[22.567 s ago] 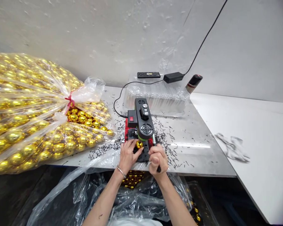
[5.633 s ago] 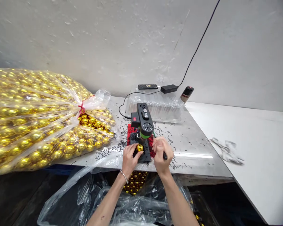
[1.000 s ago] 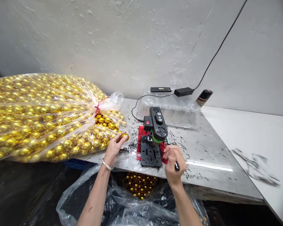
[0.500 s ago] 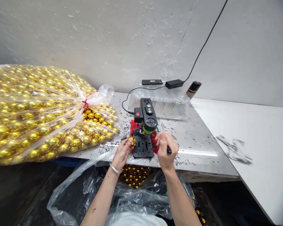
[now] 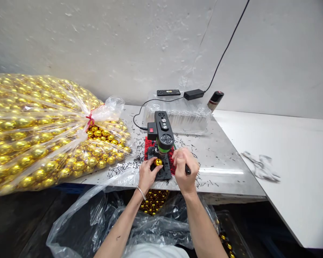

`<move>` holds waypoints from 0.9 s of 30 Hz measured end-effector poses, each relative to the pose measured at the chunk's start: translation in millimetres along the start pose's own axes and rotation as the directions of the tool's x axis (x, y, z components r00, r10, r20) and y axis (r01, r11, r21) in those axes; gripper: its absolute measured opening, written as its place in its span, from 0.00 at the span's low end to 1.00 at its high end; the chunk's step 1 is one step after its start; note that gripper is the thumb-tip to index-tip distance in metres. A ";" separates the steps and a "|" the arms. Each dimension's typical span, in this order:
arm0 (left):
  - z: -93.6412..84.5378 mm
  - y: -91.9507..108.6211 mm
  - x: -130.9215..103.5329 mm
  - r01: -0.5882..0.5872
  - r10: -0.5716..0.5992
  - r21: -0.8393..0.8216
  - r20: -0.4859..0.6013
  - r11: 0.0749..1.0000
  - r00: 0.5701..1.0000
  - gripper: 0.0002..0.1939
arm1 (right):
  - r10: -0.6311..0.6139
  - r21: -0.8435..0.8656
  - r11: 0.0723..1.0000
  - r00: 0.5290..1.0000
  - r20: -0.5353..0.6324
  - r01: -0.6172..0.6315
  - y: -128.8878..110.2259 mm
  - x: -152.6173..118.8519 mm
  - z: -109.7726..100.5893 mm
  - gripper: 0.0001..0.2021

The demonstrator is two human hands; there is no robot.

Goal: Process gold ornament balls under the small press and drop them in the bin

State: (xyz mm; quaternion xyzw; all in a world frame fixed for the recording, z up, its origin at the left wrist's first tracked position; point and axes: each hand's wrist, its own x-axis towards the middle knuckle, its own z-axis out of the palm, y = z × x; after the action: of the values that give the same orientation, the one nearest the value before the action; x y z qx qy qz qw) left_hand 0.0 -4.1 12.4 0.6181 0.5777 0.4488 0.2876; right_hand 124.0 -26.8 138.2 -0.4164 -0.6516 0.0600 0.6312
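Between the thumb and fingers of my left hand (image 5: 147, 175) is a shiny gold ball (image 5: 158, 162), held over the black base plate (image 5: 165, 173) of a small bench drill press (image 5: 164, 130). The ball is just in front of the drill's black and green head; the bit is mostly hidden. To the right of the press, my right hand (image 5: 186, 170) is wrapped round its lever handle (image 5: 187, 169), whose black end pokes out of the fist. A red mat (image 5: 146, 148) shows under the base, strewn with dark shavings.
A big clear bag (image 5: 43, 132) of gold balls lies at left, tied with red string. Behind the press sit plastic trays (image 5: 177, 114), a power adapter (image 5: 193, 94) and a spray can (image 5: 215, 100). Gloves (image 5: 262, 166) lie at right. Below the edge, an open plastic bag (image 5: 78, 218) holds balls.
My left hand has moved the gold ball right, from beside the base plate to over it, in front of the drill head. My right hand stays on the lever handle. The view has shifted slightly.
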 end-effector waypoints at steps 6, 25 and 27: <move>1.5 2.3 -0.1 -0.144 0.142 0.162 0.020 0.976 0.990 0.17 | -0.005 0.008 1.000 1.000 0.003 0.005 0.5 -5.2 -0.1 0.15; 2.5 0.9 0.0 -0.186 0.183 0.156 0.034 0.970 0.982 0.15 | -0.114 0.000 0.993 0.989 -0.092 0.114 61.0 -73.1 21.7 0.16; 2.3 0.2 0.0 -0.196 0.193 0.151 0.038 0.969 0.981 0.15 | -0.098 0.011 0.995 0.990 -0.104 0.100 62.7 -75.3 22.9 0.17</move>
State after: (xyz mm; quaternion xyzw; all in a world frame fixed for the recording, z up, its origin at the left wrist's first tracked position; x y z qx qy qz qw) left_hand 2.1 -3.7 11.6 0.6973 0.5441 0.4215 0.2002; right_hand 122.4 -22.6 37.7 -0.3810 -0.6373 0.0123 0.6697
